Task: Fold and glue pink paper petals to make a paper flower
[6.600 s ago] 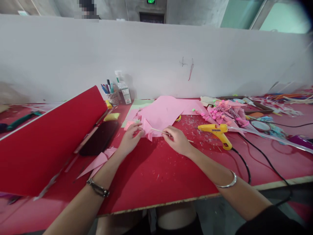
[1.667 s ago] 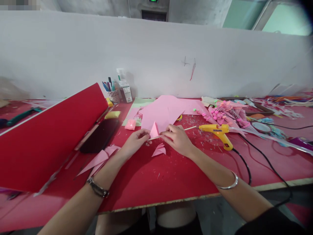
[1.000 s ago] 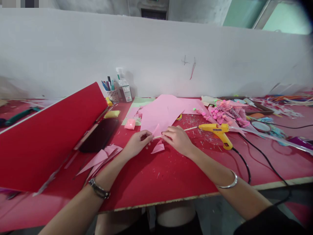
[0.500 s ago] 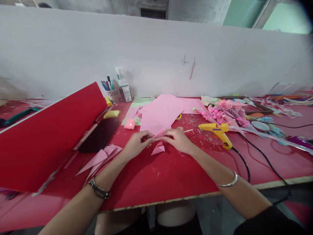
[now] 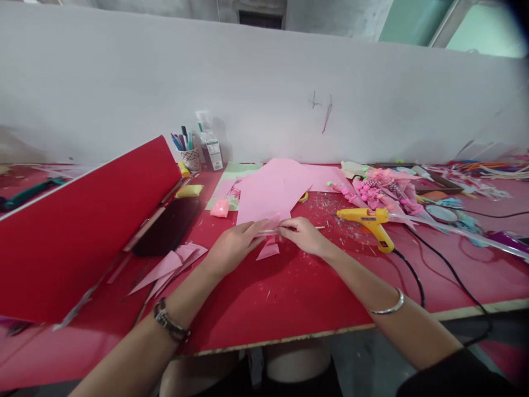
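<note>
Over the middle of the red table, my left hand [image 5: 237, 242] and my right hand [image 5: 305, 234] meet at a small piece of pink paper [image 5: 273, 221]. Both are closed on it, fingertips pinching from either side; part of the paper is hidden by the fingers. A thin pale stick [image 5: 319, 227] shows beyond my right fingers, and I cannot tell whether it is held or lies on the table. Just below the fingers lies a small folded pink paper piece [image 5: 268, 251]. Large pink sheets [image 5: 270, 190] are spread behind my hands.
A yellow glue gun [image 5: 367, 220] lies at right with its black cord. Pink cones with pompoms [image 5: 376, 190] are piled behind it. At left are cut pink triangles [image 5: 176, 264], a black phone [image 5: 167, 227] and a leaning red board [image 5: 91, 231]. A pen cup [image 5: 190, 160] stands behind.
My left hand has moved slightly right, its fingers now stretched farther along the pink paper. My right hand stays close by with its fingertips on the paper. The paper has turned a little.
</note>
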Motion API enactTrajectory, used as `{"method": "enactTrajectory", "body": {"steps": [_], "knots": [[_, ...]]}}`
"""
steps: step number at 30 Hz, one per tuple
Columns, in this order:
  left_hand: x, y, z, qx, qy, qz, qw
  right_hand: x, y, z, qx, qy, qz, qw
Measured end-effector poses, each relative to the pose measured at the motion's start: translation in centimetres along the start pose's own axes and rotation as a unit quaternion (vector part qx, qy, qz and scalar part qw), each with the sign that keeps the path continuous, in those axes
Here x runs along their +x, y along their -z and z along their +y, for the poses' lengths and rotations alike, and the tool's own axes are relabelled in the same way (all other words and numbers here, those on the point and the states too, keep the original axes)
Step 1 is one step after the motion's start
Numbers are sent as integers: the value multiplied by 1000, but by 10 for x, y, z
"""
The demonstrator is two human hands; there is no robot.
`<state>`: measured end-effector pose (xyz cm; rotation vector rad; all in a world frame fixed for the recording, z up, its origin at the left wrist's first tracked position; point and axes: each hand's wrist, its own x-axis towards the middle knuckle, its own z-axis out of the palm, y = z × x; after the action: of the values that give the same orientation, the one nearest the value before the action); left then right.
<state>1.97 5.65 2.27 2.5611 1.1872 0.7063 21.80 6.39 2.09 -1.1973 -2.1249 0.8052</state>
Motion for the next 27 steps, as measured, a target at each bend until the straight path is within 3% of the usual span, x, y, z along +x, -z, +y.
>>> {"method": "enactTrajectory", "body": {"steps": [8, 18, 27], "knots": [[-3, 3, -2, 54, -35, 27, 998, -1, 2, -3, 44, 16, -17, 999], [1, 8, 13, -129, 75, 41, 988, -1, 2, -4, 13, 51, 3, 999], [1, 7, 8, -218, 87, 51, 971, -3, 0, -8, -29, 76, 15, 997]]}}
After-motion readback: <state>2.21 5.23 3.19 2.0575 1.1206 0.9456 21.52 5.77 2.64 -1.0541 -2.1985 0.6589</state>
